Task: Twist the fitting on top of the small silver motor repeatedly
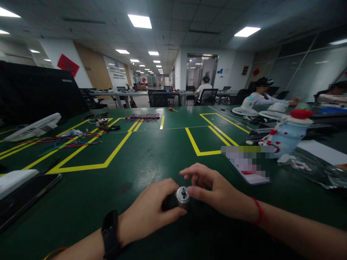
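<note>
A small silvery cylinder, which looks like an electric motor [183, 196], stands upright with its shaft end facing up. My left hand [155, 202] is wrapped round its left side, thumb in front and fingers behind. On the other side, my right hand [210, 187] is raised beside the motor with fingers apart and curved. Its thumb tip is at the motor's top rim; whether it touches I cannot tell. Both hands are just above the green table [151, 159].
Cables [78, 139] and a white fan [35, 128] lie at left, near a phone [29, 198]. An orange screwdriver [172, 109] lies far back. A pale-blue cup [288, 135] and a tablet-like flat thing [246, 168] are at right. People sit beyond.
</note>
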The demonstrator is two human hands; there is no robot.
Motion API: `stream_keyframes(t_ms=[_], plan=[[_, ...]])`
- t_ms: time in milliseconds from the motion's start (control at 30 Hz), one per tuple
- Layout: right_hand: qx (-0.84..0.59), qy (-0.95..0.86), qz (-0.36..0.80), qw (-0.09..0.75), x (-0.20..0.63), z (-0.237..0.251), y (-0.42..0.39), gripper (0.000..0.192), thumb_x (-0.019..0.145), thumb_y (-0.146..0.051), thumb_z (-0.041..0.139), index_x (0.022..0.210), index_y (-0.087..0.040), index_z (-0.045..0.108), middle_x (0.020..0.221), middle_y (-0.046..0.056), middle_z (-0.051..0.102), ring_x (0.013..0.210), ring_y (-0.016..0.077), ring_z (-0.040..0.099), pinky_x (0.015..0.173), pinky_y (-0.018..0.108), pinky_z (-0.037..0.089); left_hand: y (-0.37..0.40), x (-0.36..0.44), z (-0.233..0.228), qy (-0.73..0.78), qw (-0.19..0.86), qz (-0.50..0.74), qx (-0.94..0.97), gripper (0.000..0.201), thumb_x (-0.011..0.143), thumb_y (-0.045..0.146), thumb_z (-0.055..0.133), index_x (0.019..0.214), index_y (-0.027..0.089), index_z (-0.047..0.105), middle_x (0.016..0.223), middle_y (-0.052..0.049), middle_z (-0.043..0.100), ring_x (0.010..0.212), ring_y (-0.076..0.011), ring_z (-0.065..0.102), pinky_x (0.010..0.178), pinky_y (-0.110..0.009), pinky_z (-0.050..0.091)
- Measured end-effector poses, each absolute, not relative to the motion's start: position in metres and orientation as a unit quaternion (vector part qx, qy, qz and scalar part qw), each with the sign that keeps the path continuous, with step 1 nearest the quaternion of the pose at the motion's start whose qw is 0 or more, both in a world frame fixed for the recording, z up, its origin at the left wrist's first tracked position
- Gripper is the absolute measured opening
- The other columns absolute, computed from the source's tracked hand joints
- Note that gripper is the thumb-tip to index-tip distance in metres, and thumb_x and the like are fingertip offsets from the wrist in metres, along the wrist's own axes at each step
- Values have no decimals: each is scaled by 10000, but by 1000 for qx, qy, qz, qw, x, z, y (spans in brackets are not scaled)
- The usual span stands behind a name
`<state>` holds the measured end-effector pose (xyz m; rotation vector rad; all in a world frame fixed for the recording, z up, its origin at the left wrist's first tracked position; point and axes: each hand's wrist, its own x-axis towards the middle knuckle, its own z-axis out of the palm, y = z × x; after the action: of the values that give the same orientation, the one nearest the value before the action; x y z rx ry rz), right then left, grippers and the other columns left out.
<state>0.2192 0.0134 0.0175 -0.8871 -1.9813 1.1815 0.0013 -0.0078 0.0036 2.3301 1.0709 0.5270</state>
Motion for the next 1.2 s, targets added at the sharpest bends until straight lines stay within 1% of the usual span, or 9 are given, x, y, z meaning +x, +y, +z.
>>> stream_keyframes(t_ms=[67, 167, 267, 433, 567, 633, 767, 967, 1200], plan=[[-376, -691, 488, 378, 229, 14, 25, 433, 856, -359, 624, 1258, -242, 519, 1023, 27, 568, 795, 130, 549, 676, 262, 445, -8, 1, 4, 397, 259, 196, 859, 160, 860, 319, 655, 917, 197, 568, 903, -3, 590, 780, -175, 533, 667, -269, 387], [-440, -633, 478, 421, 245, 3, 46, 396, 886, -366, 568, 1236, -191, 511, 952, 34, 584, 739, 126, 545, 645, 266, 434, -8, 0, 5, 395, 263, 196, 858, 156, 861, 318, 654, 922, 201, 572, 907, -2, 590, 781, -174, 530, 656, -261, 379], [-472, -621, 467, 416, 254, -9, 58, 366, 875, -349, 574, 1182, -153, 535, 899, 34, 595, 702, 128, 540, 616, 273, 429, -8, 0, 5, 395, 267, 196, 857, 152, 865, 312, 651, 934, 203, 570, 916, -2, 590, 787, -174, 528, 662, -263, 377], [-449, -682, 446, 367, 253, -10, 52, 307, 871, -332, 586, 1126, -163, 569, 869, 17, 598, 782, 146, 574, 699, 299, 470, -7, 0, 6, 390, 269, 196, 858, 147, 861, 293, 663, 926, 204, 566, 904, 8, 579, 788, -169, 525, 669, -263, 370], [-448, -748, 380, 307, 245, 1, 40, 218, 872, -305, 582, 1034, -164, 623, 836, 22, 612, 728, 149, 562, 640, 294, 452, -8, 1, 5, 394, 266, 200, 857, 146, 860, 284, 668, 922, 204, 562, 905, 11, 575, 787, -168, 519, 669, -263, 366], [-414, -787, 325, 322, 238, 7, 32, 197, 851, -288, 617, 1018, -183, 634, 899, 32, 613, 773, 158, 561, 665, 299, 448, -8, 1, 4, 394, 264, 200, 857, 142, 861, 285, 664, 911, 201, 561, 896, 10, 572, 782, -169, 517, 663, -263, 363], [-321, -844, 256, 344, 218, 18, 15, 149, 794, -238, 691, 936, -206, 661, 1024, 43, 576, 965, 188, 539, 860, 342, 430, -7, 1, 3, 392, 262, 193, 860, 144, 865, 294, 656, 919, 196, 565, 886, 6, 566, 784, -171, 520, 664, -266, 365], [-313, -822, 292, 376, 217, 25, 16, 52, 855, -241, 638, 878, -196, 647, 934, 26, 566, 894, 159, 550, 810, 305, 444, -7, 1, 2, 393, 260, 198, 860, 158, 864, 314, 650, 930, 198, 564, 886, 1, 575, 760, -169, 520, 648, -264, 367], [-305, -887, 294, 184, 246, 10, 24, 104, 797, -285, 706, 876, -224, 730, 993, 36, 579, 943, 186, 544, 848, 353, 441, -8, 1, 4, 394, 260, 195, 860, 132, 864, 293, 644, 914, 195, 571, 884, -3, 577, 780, -173, 523, 661, -266, 375]])
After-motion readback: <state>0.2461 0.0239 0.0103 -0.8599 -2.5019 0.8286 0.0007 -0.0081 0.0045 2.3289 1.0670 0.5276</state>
